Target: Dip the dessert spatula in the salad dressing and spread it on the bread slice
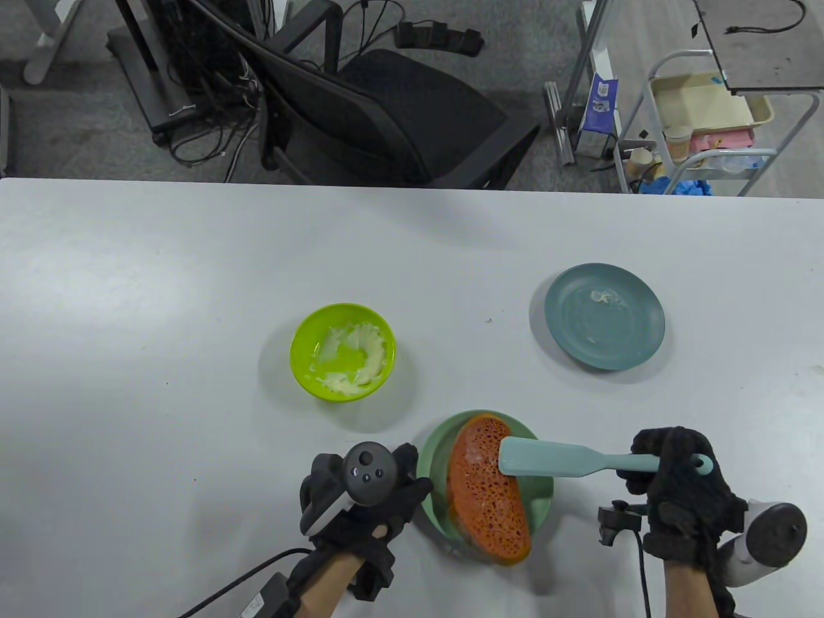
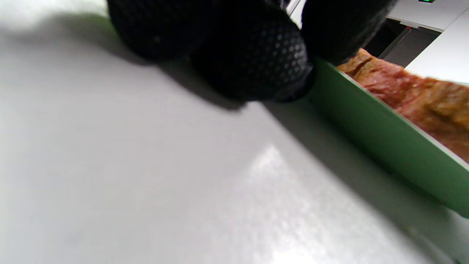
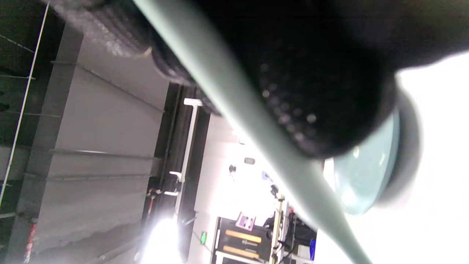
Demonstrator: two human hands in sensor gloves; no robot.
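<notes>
Right hand [image 1: 683, 494], just right of the green plate [image 1: 430, 463], curled round the handle of the pale teal spatula [image 1: 553, 459], long axis level and pointing left, flat blade lying over the upper part of the bread slice [image 1: 486, 508]. Left hand [image 1: 360, 499] against that plate's left rim, fingers touching it, grip not clear. Bread orange, porous, half-moon shaped; lime bowl [image 1: 343, 353] smeared with creamy dressing [image 1: 360, 360] up and left of the plate, nearer the left hand; smooth blue-grey plate [image 1: 604, 317] up and right.
</notes>
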